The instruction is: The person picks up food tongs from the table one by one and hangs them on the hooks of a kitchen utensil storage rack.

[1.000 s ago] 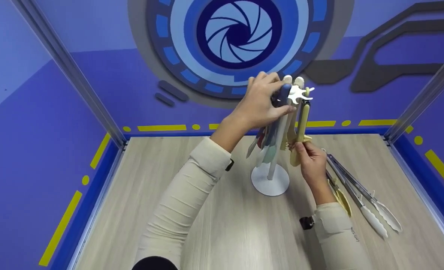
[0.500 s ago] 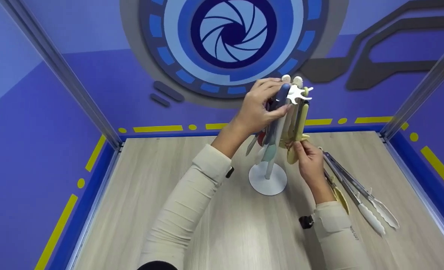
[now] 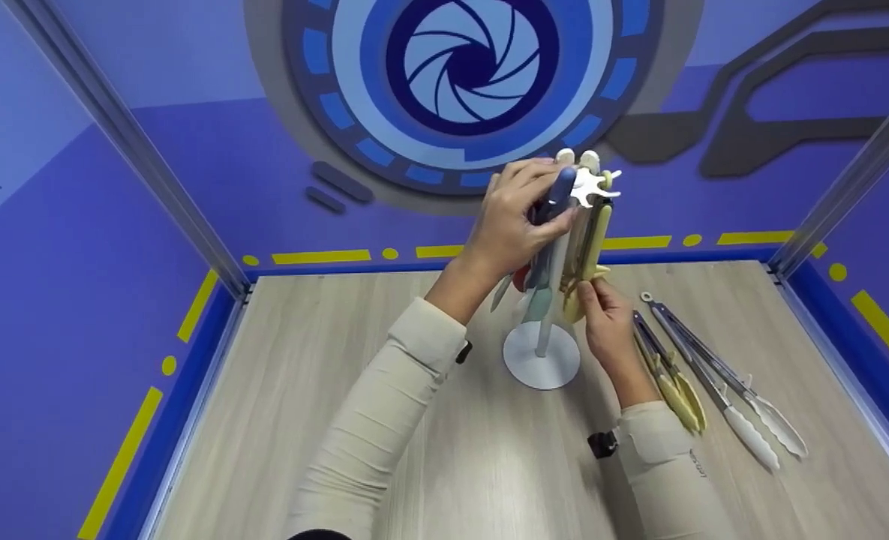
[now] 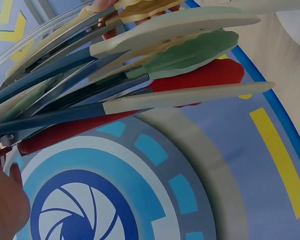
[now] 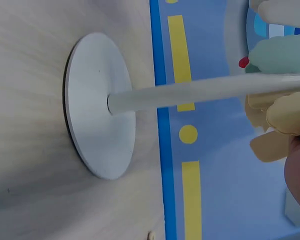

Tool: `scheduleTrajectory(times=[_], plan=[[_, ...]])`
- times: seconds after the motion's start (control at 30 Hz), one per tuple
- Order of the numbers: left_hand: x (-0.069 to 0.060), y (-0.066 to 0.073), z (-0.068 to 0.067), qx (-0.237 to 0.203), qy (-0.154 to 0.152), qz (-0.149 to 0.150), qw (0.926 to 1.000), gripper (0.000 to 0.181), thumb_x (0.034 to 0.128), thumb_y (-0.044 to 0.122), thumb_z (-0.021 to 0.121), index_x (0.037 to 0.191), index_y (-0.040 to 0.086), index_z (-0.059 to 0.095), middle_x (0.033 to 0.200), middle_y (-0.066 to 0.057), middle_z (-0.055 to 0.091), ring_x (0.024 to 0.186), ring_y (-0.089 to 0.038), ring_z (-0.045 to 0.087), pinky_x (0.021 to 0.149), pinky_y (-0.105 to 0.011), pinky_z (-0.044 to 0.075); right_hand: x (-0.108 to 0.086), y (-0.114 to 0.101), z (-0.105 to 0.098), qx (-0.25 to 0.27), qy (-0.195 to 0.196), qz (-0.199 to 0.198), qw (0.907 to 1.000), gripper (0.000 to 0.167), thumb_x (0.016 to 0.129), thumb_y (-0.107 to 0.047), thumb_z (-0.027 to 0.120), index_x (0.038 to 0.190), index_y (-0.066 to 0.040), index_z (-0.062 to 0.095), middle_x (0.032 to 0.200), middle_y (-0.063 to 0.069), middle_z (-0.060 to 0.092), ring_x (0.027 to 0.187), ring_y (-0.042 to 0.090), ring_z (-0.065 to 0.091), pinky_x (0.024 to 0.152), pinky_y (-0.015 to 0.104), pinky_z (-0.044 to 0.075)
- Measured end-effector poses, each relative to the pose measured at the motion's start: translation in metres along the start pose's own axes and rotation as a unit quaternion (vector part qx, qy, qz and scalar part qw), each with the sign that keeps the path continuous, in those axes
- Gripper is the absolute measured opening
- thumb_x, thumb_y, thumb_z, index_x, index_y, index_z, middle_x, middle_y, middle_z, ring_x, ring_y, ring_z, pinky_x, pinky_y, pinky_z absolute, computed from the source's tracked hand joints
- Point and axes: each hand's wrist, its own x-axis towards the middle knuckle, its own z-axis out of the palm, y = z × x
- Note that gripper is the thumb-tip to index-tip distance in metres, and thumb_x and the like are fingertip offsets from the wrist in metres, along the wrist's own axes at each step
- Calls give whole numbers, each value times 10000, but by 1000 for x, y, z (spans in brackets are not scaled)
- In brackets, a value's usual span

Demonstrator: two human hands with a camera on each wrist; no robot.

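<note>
A white stand [image 3: 523, 360] with a round base and a hooked top [image 3: 587, 187] bears several hanging tongs. My left hand [image 3: 508, 214] grips the upper handles of blue tongs [image 3: 562, 189] at the stand's left side. Their whitish tips [image 4: 190, 31] show in the left wrist view, beside green tips [image 4: 192, 54] and a red tip [image 4: 202, 76]. At the right side, my right hand [image 3: 611, 324] pinches yellow tongs [image 3: 599, 236] near their lower end, their top close to the hooks. In the right wrist view, only part of that hand [image 5: 299, 175] shows at the edge.
On the wooden table [image 3: 324, 360], yellow tongs [image 3: 673, 375] and longer tongs with white tips [image 3: 748, 435] lie to the right of the stand. Blue printed panels [image 3: 211, 187] and metal posts [image 3: 136, 142] bound the table at the back and sides.
My right hand and the lower end of the yellow tongs have moved slightly left, toward the stand's pole. My left hand stays at the blue handles. The view has shifted a little.
</note>
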Motion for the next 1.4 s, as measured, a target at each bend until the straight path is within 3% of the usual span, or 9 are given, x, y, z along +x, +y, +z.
scheduleTrajectory(times=[0.17,0.33,0.47,0.67,1.13,1.27,1.4], plan=[[0,4,3,422,-5,-75,9991,486,974,393,774,1395,156,722,1410,6,717,1372,-199,567,1096,-365,432,-3,-4,-1,-241,-181,225,9993,283,1124,-93,495,1238,109,658,972,-116,695,911,26,626,823,161,528],[-2,6,5,776,106,-50,9969,500,992,425,747,1417,165,707,1425,17,706,1352,-193,564,1036,-368,433,-2,-9,-2,-530,-418,279,9973,324,1134,-125,479,1342,71,632,1178,126,729,1007,2,657,880,147,535],[-3,7,6,983,119,-65,9951,520,1002,451,726,1441,174,689,1435,19,701,1345,-189,560,1008,-379,422,-1,-11,-3,-751,-493,293,9955,305,1137,-127,469,1306,64,636,1192,246,697,985,-3,642,858,149,524],[-4,9,7,1160,168,-163,9930,510,1002,459,719,1429,182,697,1413,26,708,1338,-182,558,995,-390,425,0,-11,-5,-874,-442,241,9949,264,1127,-113,496,1232,49,675,1130,239,712,922,39,633,796,156,521],[-5,11,9,1093,176,-183,9937,478,1005,428,698,1416,184,703,1407,29,699,1335,-182,548,993,-410,414,-2,-8,-15,-1221,-518,377,9904,374,1134,-204,515,1466,-96,647,1297,187,744,1044,-23,649,855,119,515],[-5,10,9,1078,222,-176,9938,470,1000,419,705,1406,183,710,1394,27,702,1327,-184,553,993,-414,415,-1,-9,-20,-1462,-591,345,9869,380,1135,-247,519,1466,-110,644,1255,177,751,1040,57,673,841,124,512],[-4,11,9,1083,192,-195,9937,477,999,429,701,1408,185,709,1392,25,704,1327,-189,553,993,-413,415,0,-8,-28,-1744,-435,232,9834,431,1141,-274,503,1531,-113,591,1403,169,711,1211,151,685,928,57,478]])
